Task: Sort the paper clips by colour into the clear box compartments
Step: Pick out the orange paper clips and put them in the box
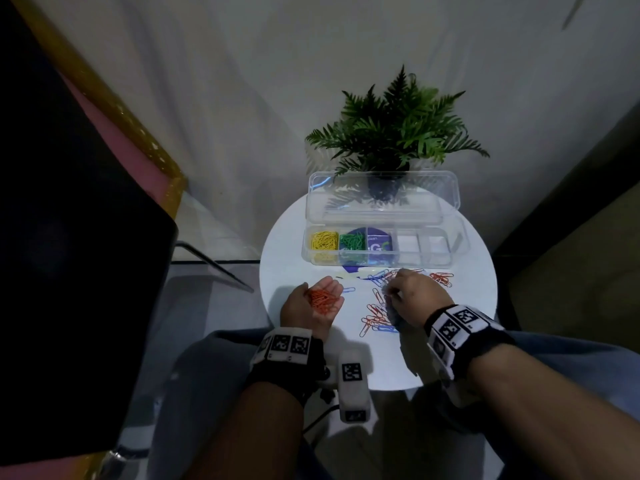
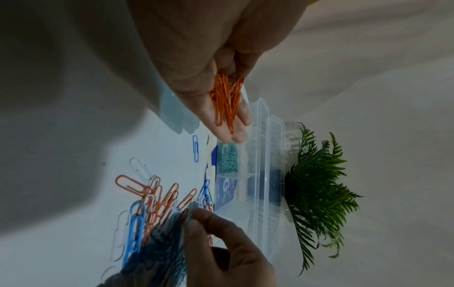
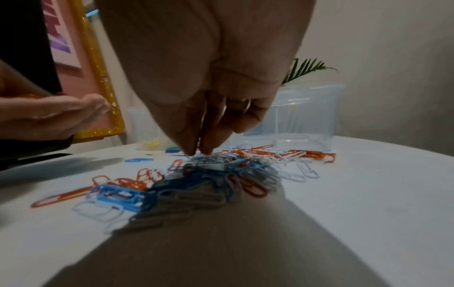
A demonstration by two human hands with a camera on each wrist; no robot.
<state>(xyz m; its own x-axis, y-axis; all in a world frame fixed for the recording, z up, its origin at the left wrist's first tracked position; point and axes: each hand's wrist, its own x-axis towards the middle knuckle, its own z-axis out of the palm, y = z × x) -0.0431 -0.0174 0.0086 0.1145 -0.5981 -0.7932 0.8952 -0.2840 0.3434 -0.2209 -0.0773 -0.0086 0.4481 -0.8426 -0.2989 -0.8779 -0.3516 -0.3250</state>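
Observation:
My left hand [image 1: 304,306] lies palm up over the table's left part and carries a heap of orange clips [image 1: 322,298] [image 2: 226,97] on straight fingers [image 2: 213,124]. My right hand [image 1: 393,292] [image 3: 199,152] reaches down onto the mixed pile of orange, blue and white clips [image 1: 375,315] [image 3: 203,180]. Its thumb and forefinger pinch at a clip on top, whose colour is blurred. The clear box [image 1: 381,264] stands open behind, with yellow clips [image 1: 324,242] in its leftmost compartment and green clips [image 1: 352,244] in the one beside it.
A potted fern [image 1: 391,133] stands behind the box's raised lid [image 1: 381,199]. More orange clips [image 1: 441,278] lie right of my right hand, and a lone blue clip [image 1: 348,290] near my left. The round white table [image 1: 450,341] ends close to my knees. A black panel [image 1: 69,237] fills the left.

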